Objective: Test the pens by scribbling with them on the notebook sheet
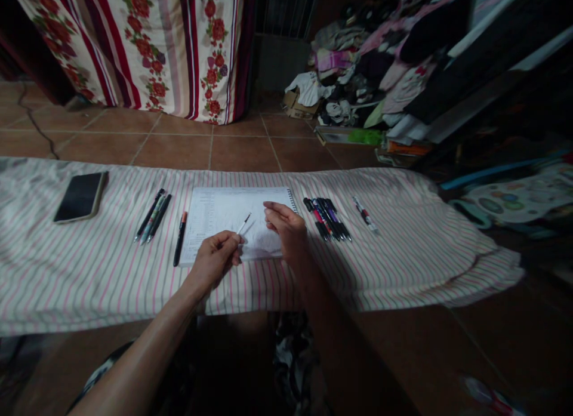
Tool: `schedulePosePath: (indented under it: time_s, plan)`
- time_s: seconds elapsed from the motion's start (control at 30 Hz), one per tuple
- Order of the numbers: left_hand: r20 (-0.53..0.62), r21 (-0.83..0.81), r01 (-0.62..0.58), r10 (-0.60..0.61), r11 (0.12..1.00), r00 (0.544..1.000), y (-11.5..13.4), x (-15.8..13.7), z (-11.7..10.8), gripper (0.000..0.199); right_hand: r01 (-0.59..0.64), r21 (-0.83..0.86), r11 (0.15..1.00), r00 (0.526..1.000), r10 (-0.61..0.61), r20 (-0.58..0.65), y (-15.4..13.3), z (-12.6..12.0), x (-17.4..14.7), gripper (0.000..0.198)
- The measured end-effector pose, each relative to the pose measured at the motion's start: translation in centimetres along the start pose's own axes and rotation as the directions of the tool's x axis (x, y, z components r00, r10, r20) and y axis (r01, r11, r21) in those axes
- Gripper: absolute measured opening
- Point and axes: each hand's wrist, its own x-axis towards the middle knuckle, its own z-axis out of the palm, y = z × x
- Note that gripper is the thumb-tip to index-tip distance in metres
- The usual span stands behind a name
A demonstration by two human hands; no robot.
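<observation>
Head: wht stick (244, 224) in L hand (218, 251)

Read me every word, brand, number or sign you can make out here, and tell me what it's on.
None can be read for sure.
Spiral-bound pad: small print along its left side and top, too small to read.
Pens right of the pad: patterns, no legible lettering.
Orange-ended marker: any lettering too small.
Thin white rod in the left hand: none legible.
Phone: dark screen, none visible.
</observation>
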Motion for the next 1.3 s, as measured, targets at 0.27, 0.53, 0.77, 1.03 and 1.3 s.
schedulePosePath:
  time_s: [0.27,0.53,0.77,1.03,1.3]
  plan:
    - [-0.006,0.033,0.010,-0.010,0.999,1.000,0.0,0.0,-0.1,0.021,0.204,-0.338,0.919,0.957,-0.260,-0.129,1.6,-2.6,2.3,0.028]
    - [-0.017,0.052,0.012,-0.011,0.999,1.000,0.1,-0.1,-0.1,0.023,0.239,-0.926,0.293,0.905,-0.412,0.103,2.5,-3.7,1.4,0.021]
    - [-0.032,0.061,0.016,-0.014,0.998,0.999,0.4,-0.2,0.1,0.024,0.163,-0.588,0.792,0.970,-0.236,-0.049,2.1,-2.5,1.9,0.020]
    - [-0.026,0.050,0.035,-0.034,0.998,0.999,0.3,-0.3,0.5,0.023,-0.178,0.217,0.960,0.980,0.154,0.122,0.5,-0.8,0.9,0.032]
    - [-0.009,0.102,0.033,-0.033,0.994,0.999,0.1,-0.1,0.4,0.024,-0.234,0.316,0.920,0.968,0.189,0.166,-0.6,0.0,0.3,0.021]
